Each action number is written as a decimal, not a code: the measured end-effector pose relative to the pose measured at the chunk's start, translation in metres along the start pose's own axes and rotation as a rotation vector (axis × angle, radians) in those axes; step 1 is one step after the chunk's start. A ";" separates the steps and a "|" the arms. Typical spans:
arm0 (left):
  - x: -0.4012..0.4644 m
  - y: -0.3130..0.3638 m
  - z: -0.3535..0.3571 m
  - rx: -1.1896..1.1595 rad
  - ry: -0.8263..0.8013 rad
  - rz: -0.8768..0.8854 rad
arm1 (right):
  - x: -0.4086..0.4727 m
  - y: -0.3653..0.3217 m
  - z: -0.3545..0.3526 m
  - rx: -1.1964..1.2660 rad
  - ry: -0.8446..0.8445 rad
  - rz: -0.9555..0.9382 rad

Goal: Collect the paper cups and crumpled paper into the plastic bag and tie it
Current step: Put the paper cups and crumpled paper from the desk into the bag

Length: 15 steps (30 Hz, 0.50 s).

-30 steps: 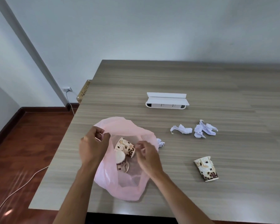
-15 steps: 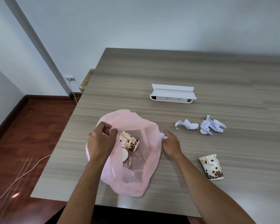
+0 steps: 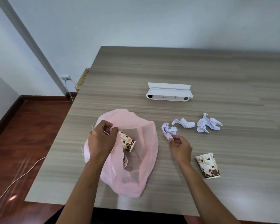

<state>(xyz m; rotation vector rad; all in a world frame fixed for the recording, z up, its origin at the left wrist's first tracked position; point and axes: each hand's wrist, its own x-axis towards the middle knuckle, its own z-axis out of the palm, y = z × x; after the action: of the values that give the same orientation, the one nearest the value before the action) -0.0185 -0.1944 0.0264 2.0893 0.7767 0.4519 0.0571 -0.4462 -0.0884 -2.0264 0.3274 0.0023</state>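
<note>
Left hand [image 3: 102, 141] grip holds the pink bag [image 3: 145, 159] rim; right hand [image 3: 180, 147] pinches crumpled paper [image 3: 168, 130] beside the bag, white box [image 3: 169, 92] beyond.

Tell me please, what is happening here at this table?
A person is clearing rubbish into a pink bag on the table. The left hand grips the bag's rim and holds it open; at least one cup lies inside. The right hand pinches the nearest paper wad beside the bag. Two more wads and one cup lie on the table outside the bag. The bag is not yet tied.
</note>
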 end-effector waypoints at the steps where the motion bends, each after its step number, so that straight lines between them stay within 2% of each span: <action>1: 0.000 0.004 0.004 -0.009 -0.011 0.006 | -0.007 -0.007 -0.007 0.041 0.006 -0.033; 5: 0.001 0.022 0.022 -0.025 -0.052 0.050 | -0.041 -0.033 -0.027 0.128 -0.057 -0.123; 9: -0.005 0.043 0.040 -0.056 -0.123 0.112 | -0.068 -0.035 -0.024 0.001 -0.230 -0.124; 12: -0.012 0.058 0.050 -0.070 -0.165 0.173 | -0.071 -0.038 -0.010 -0.037 -0.293 -0.094; 15: -0.013 0.070 0.050 -0.095 -0.137 0.206 | -0.066 -0.054 0.003 -0.046 -0.332 -0.194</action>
<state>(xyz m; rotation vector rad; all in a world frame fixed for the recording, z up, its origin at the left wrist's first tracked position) 0.0250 -0.2643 0.0534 2.0953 0.4542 0.4425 0.0064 -0.4055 -0.0335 -2.0537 -0.0789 0.2248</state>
